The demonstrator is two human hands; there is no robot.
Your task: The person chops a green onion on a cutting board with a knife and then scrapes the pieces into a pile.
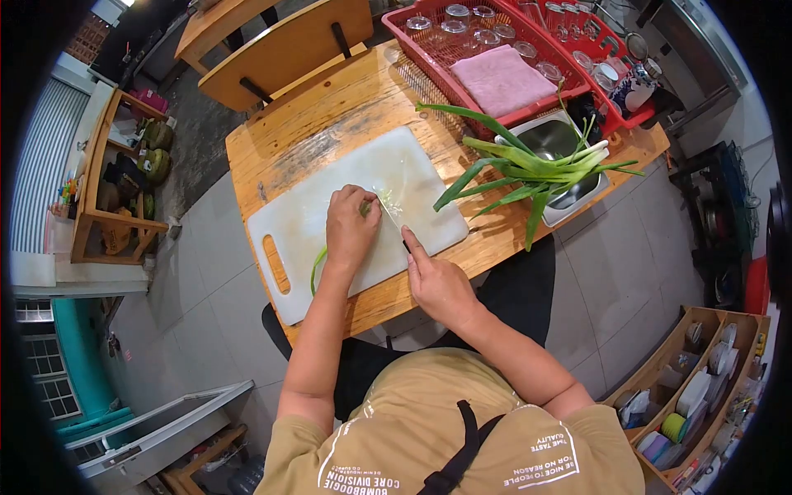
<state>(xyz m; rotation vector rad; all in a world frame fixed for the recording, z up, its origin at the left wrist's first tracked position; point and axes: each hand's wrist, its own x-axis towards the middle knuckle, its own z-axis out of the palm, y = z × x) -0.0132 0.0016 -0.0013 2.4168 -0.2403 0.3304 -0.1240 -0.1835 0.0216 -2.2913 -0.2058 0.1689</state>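
Note:
My left hand (351, 227) is closed over a green onion on the white cutting board (425, 177). Below that hand, a long green onion leaf (318, 268) trails toward the board's near edge. My right hand (439, 285) grips a knife by its dark handle. The knife blade (391, 216) points away from me, just right of my left fingers. Small chopped green onion pieces (384, 198) lie around the blade's tip. To the right, a bunch of whole green onions (528, 161) rests across a metal container (551, 136).
The wooden table (280, 153) carries the board. At its far right, a red basket (412, 45) holds upturned glasses and a folded pink cloth (503, 80). A wooden chair (285, 54) stands across the table. Lower right is a wooden organizer (701, 330) with rolls and supplies.

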